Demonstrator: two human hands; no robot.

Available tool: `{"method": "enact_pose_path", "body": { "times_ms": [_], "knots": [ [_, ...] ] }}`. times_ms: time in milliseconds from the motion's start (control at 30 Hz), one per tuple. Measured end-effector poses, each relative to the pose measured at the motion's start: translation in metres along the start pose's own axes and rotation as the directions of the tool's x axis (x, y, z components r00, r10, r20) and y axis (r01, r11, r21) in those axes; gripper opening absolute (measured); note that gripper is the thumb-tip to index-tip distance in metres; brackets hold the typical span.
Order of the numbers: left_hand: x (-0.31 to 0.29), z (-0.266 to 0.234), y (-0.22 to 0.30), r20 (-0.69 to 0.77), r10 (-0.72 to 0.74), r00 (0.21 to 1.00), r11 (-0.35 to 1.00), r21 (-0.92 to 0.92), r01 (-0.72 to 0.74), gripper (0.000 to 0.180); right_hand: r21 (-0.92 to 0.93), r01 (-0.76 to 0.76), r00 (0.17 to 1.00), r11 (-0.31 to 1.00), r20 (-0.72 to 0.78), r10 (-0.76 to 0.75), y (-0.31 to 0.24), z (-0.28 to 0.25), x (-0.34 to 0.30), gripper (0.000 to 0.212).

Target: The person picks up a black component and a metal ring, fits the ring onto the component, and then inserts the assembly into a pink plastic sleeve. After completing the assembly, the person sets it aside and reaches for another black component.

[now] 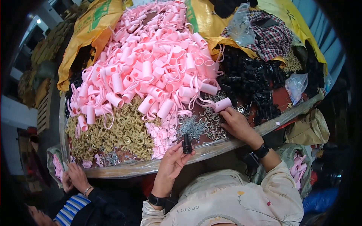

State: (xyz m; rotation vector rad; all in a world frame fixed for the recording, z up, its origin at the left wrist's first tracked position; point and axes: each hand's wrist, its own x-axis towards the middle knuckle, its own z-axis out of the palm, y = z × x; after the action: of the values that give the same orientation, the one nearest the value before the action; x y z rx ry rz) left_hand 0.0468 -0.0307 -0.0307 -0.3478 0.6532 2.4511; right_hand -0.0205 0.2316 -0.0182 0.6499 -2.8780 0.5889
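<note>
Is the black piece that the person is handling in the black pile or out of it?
Out: the left hand holds the black piece in its fingers, well apart from the black pile.

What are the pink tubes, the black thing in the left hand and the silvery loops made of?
The pink tubes look like smooth plastic: one even colour, with a soft sheen. The black piece in the left hand seems hard, glossy plastic, going by its highlights, though coated metal is possible. The silvery loops are probably shiny bare metal: thin, bent and glinting.

On the table, tubes lie between sacks, behind metal parts.
</note>
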Motion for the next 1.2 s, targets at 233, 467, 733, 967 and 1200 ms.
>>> {"method": "enact_pose_path", "body": {
  "times_ms": [233, 467, 733, 967, 1200],
  "knots": [
    [0.007, 0.002, -0.001, -0.004, -0.007, 1.000, 1.000, -0.021, 0.007, 0.029, 0.080, 0.017, 0.997, 0.997, 0.076, -0.023, 0.013, -0.001, -0.004, 0.011],
    [0.006, 0.002, -0.003, 0.025, 0.015, 1.000, 1.000, -0.016, -0.014, 0.029, 0.604, -0.234, 0.971, 0.762, 0.112, 0.210, 0.010, -0.005, -0.002, 0.009],
    [0.008, 0.019, -0.004, 0.002, 0.105, 0.995, 0.995, 0.003, -0.105, 0.028, 0.805, -0.532, 0.824, -0.261, 0.564, 0.060, -0.047, 0.003, 0.009, 0.011],
    [0.009, 0.017, -0.009, 0.061, 0.280, 0.958, 0.959, -0.065, -0.276, 0.027, 0.831, -0.483, 0.854, -0.274, 0.516, 0.059, -0.084, 0.020, 0.010, 0.010],
    [0.009, 0.012, -0.012, 0.037, 0.376, 0.926, 0.924, -0.090, -0.372, 0.027, 0.884, -0.448, 0.874, -0.133, 0.464, 0.144, -0.093, 0.036, 0.012, 0.009]
  ]
}}
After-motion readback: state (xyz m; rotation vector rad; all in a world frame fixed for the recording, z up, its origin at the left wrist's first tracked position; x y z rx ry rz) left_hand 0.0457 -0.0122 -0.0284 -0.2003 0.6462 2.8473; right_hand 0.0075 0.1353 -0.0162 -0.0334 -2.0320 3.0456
